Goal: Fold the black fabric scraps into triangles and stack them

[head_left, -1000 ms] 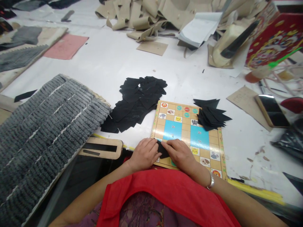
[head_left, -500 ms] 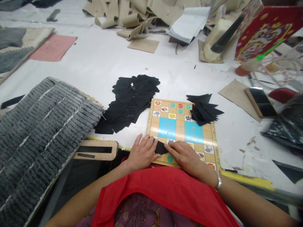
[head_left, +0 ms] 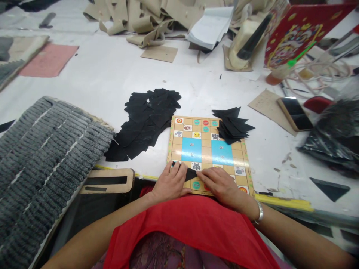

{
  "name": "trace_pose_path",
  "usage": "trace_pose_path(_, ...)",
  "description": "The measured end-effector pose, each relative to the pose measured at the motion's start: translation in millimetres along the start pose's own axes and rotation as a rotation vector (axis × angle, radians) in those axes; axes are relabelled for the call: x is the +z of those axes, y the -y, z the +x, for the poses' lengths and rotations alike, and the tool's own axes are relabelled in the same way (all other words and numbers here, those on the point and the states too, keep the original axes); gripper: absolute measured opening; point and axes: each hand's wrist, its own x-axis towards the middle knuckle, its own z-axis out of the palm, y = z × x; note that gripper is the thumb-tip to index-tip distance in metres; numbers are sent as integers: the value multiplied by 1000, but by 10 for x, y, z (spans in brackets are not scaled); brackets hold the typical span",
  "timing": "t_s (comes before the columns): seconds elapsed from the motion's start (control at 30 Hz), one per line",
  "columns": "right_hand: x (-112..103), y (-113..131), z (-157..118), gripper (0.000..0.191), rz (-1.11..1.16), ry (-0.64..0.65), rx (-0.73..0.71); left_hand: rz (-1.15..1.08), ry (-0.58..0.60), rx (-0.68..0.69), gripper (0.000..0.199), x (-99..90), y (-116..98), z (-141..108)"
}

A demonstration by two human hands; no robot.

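Observation:
A small black piece [head_left: 190, 174] lies on the near edge of a printed game board [head_left: 206, 151] with animal pictures and two blue areas. My left hand [head_left: 171, 182] holds its left part down, the fingers bent over it and the thumb tip near the board's front edge. At its right tip, the fingers of my right hand [head_left: 221, 184] are pressed together on it. Part of the piece is hidden under my hands. Black pointed pieces [head_left: 232, 127] are stacked on the board's far right corner. A large overlapping pile of black pieces [head_left: 148, 119] spreads to the left.
Ribbed grey fabric [head_left: 53, 157] and a slotted wooden template [head_left: 130, 180] are at the left. To the right are a phone [head_left: 295, 113], a black plastic bag [head_left: 333, 138] and a black triangle [head_left: 331, 188]. Beige pieces [head_left: 148, 18] and a red box [head_left: 300, 33] stand farther back.
The view has shifted, so the table items appear farther left. My left fingers have moved slightly over the black piece, and its left end now shows beyond them. Both hands remain on it.

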Motion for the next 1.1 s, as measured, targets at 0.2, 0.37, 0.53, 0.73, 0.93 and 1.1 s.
trace_pose_path(0.2,15,-5,-35,30,5,15,7,25,56,12,72,-37,-87,74)
trace_pose_path(0.37,21,-2,-100,32,32,37,44,25,57,-13,70,-30,-120,76)
trace_pose_path(0.53,21,7,-149,37,82,77,126,28,34,-14,68,15,-146,65)
trace_pose_path(0.73,48,72,-168,35,271,-104,396,4,3,-45,69,20,-175,48)
trace_pose_path(0.93,49,156,-201,40,15,12,256,-51,5,-81,69,101,-205,28)
trace_pose_path(1.1,68,179,-82,37,-41,-81,199,-148,-134,-129,75,47,-184,49)
